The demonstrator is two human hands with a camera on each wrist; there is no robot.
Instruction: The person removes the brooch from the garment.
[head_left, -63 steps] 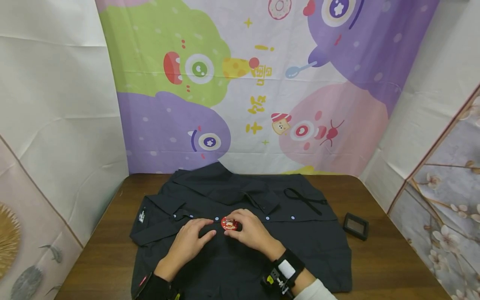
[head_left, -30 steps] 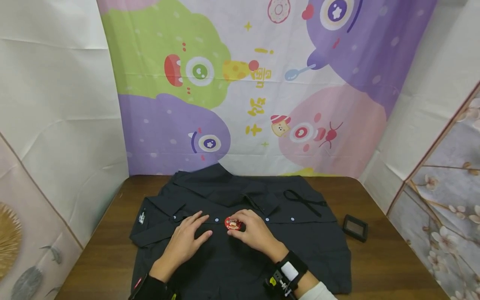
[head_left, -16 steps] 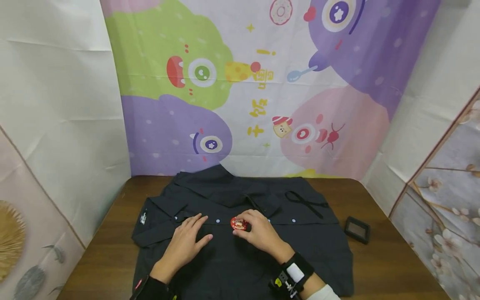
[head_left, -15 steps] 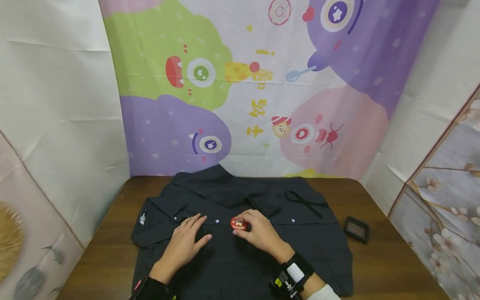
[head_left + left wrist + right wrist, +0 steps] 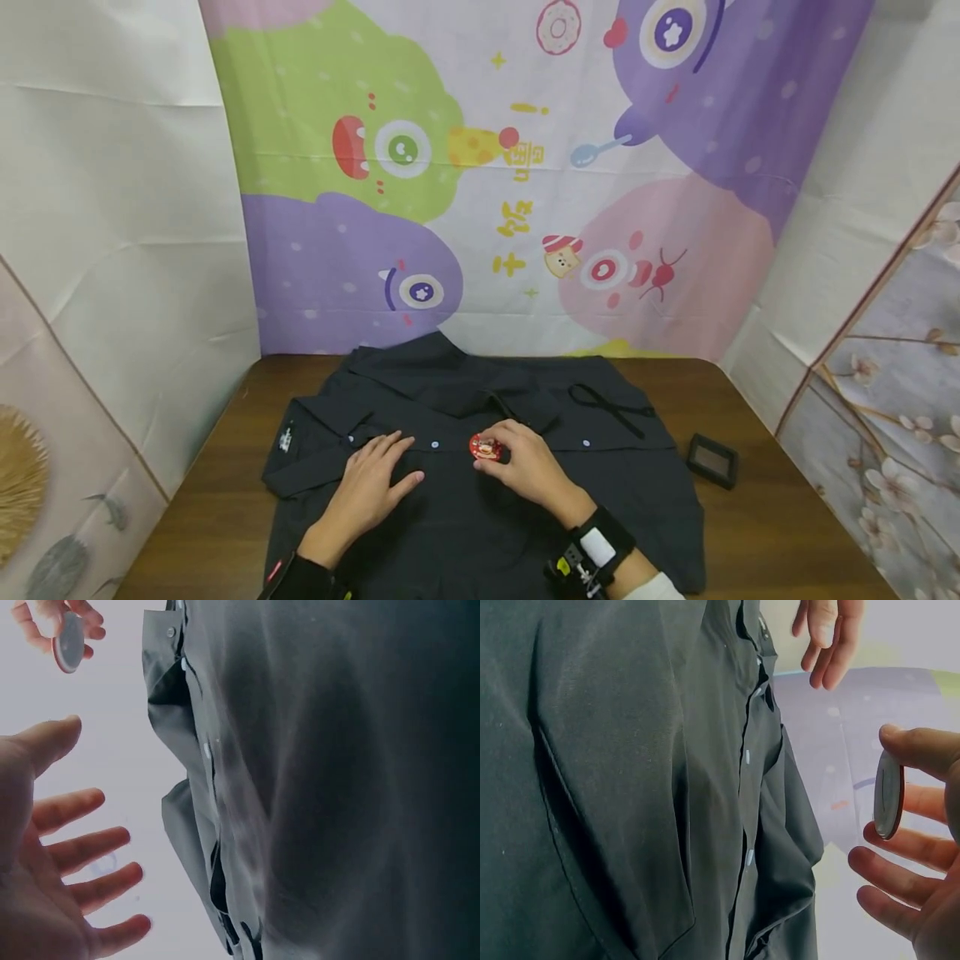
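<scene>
I count one dark shirt (image 5: 600, 517), one round red badge (image 5: 483, 448), one black ribbon (image 5: 613, 407) and one small black box (image 5: 712, 461); three pale buttons (image 5: 435, 444) show in the head view. My left hand (image 5: 367, 481) is spread above the shirt, fingers apart and thumb out. My right hand (image 5: 531, 468) pinches the badge by its edge between thumb and fingers, raised clear of the cloth and near the button line. Open room lies between my hands. The shirt reaches the table's (image 5: 780, 542) back edge; bare wood shows left and right. The box sits just beside the shirt's right edge.
</scene>
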